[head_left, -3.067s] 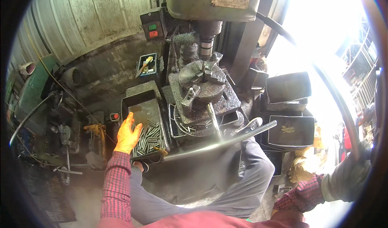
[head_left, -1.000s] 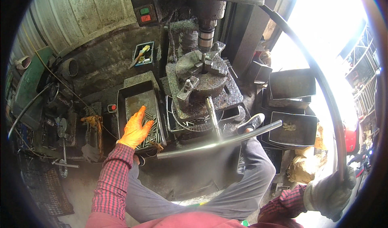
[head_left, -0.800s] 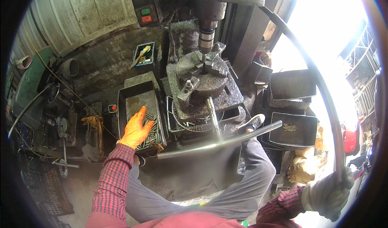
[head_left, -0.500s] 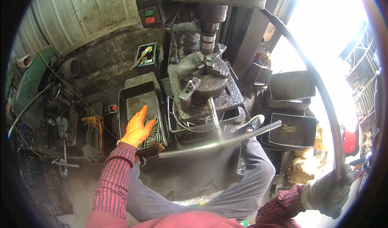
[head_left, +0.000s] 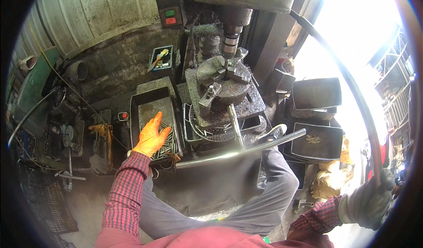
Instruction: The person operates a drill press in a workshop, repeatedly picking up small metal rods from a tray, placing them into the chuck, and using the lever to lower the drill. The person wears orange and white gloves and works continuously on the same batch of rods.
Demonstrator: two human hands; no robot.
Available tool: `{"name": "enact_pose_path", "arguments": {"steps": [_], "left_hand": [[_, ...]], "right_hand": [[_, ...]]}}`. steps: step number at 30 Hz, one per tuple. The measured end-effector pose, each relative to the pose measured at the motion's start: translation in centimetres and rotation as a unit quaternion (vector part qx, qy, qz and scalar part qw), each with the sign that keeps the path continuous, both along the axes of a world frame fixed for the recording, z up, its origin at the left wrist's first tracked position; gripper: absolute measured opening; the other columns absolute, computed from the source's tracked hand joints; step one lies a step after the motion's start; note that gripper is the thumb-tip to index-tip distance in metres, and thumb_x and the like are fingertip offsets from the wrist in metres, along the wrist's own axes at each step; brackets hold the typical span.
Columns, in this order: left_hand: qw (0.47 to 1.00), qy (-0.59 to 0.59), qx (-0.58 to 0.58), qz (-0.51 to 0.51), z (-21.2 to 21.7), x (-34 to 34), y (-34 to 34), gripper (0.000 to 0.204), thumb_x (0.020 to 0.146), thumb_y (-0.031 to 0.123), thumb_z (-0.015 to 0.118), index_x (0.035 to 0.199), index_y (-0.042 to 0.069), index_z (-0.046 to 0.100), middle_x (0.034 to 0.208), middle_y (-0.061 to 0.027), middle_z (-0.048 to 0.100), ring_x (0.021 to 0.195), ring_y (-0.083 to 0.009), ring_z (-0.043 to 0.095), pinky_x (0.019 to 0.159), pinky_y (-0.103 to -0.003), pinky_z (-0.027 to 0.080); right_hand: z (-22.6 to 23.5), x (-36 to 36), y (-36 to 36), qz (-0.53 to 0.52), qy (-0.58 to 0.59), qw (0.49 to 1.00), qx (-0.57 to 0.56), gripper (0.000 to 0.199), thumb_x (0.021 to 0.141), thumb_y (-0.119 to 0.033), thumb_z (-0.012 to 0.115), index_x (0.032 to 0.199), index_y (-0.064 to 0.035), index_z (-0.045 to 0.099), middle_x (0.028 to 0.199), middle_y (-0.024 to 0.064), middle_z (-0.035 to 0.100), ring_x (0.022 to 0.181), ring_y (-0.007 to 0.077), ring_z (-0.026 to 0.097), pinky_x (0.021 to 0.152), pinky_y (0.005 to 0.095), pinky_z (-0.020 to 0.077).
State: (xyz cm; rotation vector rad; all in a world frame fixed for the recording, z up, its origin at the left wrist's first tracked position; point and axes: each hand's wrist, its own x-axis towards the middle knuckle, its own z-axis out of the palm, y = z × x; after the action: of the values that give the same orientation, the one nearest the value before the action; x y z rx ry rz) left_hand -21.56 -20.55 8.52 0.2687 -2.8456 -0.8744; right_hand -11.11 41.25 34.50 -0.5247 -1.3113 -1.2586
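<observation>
My left hand (head_left: 152,137), in an orange glove, rests over the near part of a dark metal bin (head_left: 155,109) with its fingers stretched out. Several short metal rods (head_left: 166,147) lie under and beside it. My right hand (head_left: 366,202), in a whitish-grey glove, is closed round the lower end of a long curved lever (head_left: 359,100) of the drill press. Near the middle, the drill chuck (head_left: 229,45) points its bit down into a round chuck vise (head_left: 222,78) clamped on the drill table; the bit's tip is hidden among the jaws.
A T-shaped handle bar (head_left: 242,153) juts from the vise toward my knees. Stacked bins (head_left: 316,140) stand at the right. A switch box (head_left: 170,14) with green and red buttons hangs at the back; a small tray (head_left: 161,58) holds a brush. Metal shavings coat the drill table.
My right hand has moved slightly right and down with the lever. My left hand stays over the rods, with only a slight shift. The whole view has shifted a little.
</observation>
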Motion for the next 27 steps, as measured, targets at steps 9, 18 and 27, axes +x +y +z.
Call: {"name": "enact_pose_path", "arguments": {"steps": [9, 18, 27], "left_hand": [[1.000, -0.021, 0.014, 0.004, 0.6, 0.0, 0.3, 0.078, 0.099, 0.037, 0.072, 0.162, 0.002, 0.044, 0.149, -0.0256, 0.061, 0.140, -0.0404, 0.058, 0.116, -0.047, 0.046], [1.000, 0.003, 0.015, -0.009, 0.7, 0.2, 0.3, 0.078, 0.098, 0.038, 0.072, 0.161, 0.000, 0.044, 0.146, -0.0271, 0.061, 0.135, -0.0439, 0.058, 0.114, -0.050, 0.047], [1.000, -0.008, 0.019, -0.006, 1.3, 0.5, 0.5, 0.079, 0.099, 0.038, 0.072, 0.161, 0.000, 0.043, 0.146, -0.0266, 0.061, 0.136, -0.0437, 0.058, 0.114, -0.050, 0.047]], "right_hand": [[1.5, -0.3, -2.3, -0.080, -0.010, 0.997, -0.018, 0.043, 0.102, -0.059, 0.069, 0.086, -0.0196, 0.078, 0.069, -0.0084, 0.071, 0.059, 0.0108, 0.069, 0.051, 0.0275, 0.0519], [3.0, -0.9, -2.5, -0.055, -0.009, 0.998, 0.042, 0.031, 0.102, -0.052, 0.073, 0.091, -0.0225, 0.078, 0.080, -0.0084, 0.076, 0.072, 0.0108, 0.074, 0.063, 0.0281, 0.0573], [3.7, -1.2, -2.6, -0.175, 0.017, 0.984, -0.003, 0.031, 0.106, -0.049, 0.067, 0.093, -0.0220, 0.076, 0.073, -0.0076, 0.072, 0.066, 0.0085, 0.071, 0.060, 0.0283, 0.0547]]}}
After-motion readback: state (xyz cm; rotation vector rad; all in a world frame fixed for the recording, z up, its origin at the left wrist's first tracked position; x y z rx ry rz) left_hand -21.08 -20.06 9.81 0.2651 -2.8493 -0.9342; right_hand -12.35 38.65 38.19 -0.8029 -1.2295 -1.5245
